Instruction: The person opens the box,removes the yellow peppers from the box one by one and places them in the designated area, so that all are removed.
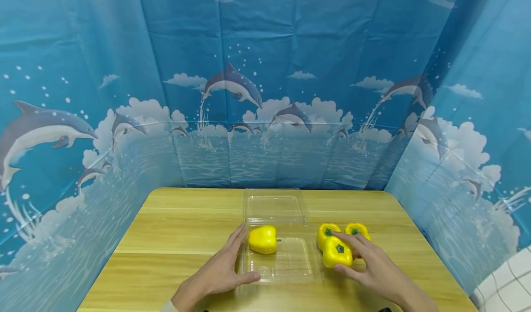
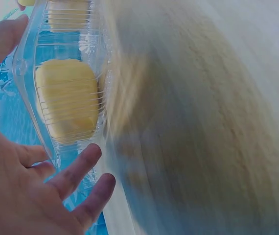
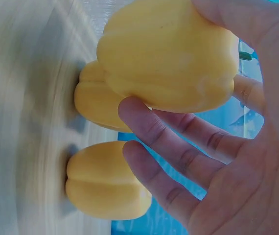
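Observation:
A yellow bell pepper [image 1: 337, 255] is pinched between the thumb and fingers of my right hand [image 1: 379, 268]; in the right wrist view this held pepper [image 3: 169, 56] is raised off the tabletop, its green stem toward the palm. Just behind it stand two more yellow peppers, one at left [image 1: 323, 232] and one at right [image 1: 362, 229], both stem up. My left hand [image 1: 220, 268] lies along the left side of an opened clear plastic container [image 1: 292, 259], fingers spread loosely and thumb at its front edge. Inside the container one yellow pepper [image 1: 262, 239] lies on its side, stem pointing right.
The container's clear lid [image 1: 274, 208] is folded back toward the far edge of the wooden table [image 1: 166, 238]. A blue dolphin-print curtain [image 1: 265, 155] encloses the table at the back and both sides. White gridded cloth [image 1: 506, 279] shows at lower right.

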`<state>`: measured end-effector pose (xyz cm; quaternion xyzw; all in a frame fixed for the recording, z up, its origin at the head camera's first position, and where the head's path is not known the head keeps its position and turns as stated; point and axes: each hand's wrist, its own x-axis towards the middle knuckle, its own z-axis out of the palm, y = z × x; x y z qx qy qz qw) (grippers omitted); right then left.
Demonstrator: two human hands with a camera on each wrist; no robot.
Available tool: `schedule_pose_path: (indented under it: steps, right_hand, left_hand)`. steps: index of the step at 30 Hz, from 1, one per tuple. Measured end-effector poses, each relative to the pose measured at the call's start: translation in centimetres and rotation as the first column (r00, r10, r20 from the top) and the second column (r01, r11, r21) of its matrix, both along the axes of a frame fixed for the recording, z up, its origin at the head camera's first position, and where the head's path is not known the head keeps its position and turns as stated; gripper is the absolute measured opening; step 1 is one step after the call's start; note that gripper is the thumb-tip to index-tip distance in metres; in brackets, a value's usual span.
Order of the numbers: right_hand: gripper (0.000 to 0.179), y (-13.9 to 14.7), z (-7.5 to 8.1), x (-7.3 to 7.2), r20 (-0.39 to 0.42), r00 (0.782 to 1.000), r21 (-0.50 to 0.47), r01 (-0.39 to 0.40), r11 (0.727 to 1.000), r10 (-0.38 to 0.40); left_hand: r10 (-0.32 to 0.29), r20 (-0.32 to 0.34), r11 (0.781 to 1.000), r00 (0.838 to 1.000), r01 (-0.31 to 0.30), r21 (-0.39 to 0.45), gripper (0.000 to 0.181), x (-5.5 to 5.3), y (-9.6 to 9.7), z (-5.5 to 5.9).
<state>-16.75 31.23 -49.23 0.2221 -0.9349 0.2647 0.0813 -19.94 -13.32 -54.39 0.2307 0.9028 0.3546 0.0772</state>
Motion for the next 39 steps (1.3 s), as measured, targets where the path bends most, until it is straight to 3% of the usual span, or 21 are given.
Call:
schedule_pose_path:
  steps: [13,20,39]
  right_hand:
    - [0.073,0.6,-1.0,0.1,0.052,0.998,0.044,0.026,0.999,-0.028]
    - [0.073,0.8,-1.4,0.2,0.076,0.997,0.054,0.017,0.998,-0.021]
    - [0.075,1.1,-2.4,0.0,0.136,0.991,0.063,-0.022,0.998,0.013]
  left_hand:
    - [0.039,-0.065,0.990,0.997,-0.047,-0.136,0.130,-0.7,0.7,-0.1]
    - [0.001,-0.091,0.981,0.996,-0.018,-0.195,0.133,-1.1,1.2,0.4]
    - [-0.024,-0.029,0.978,0.999,0.018,-0.206,0.134,-1.7,1.4,0.4]
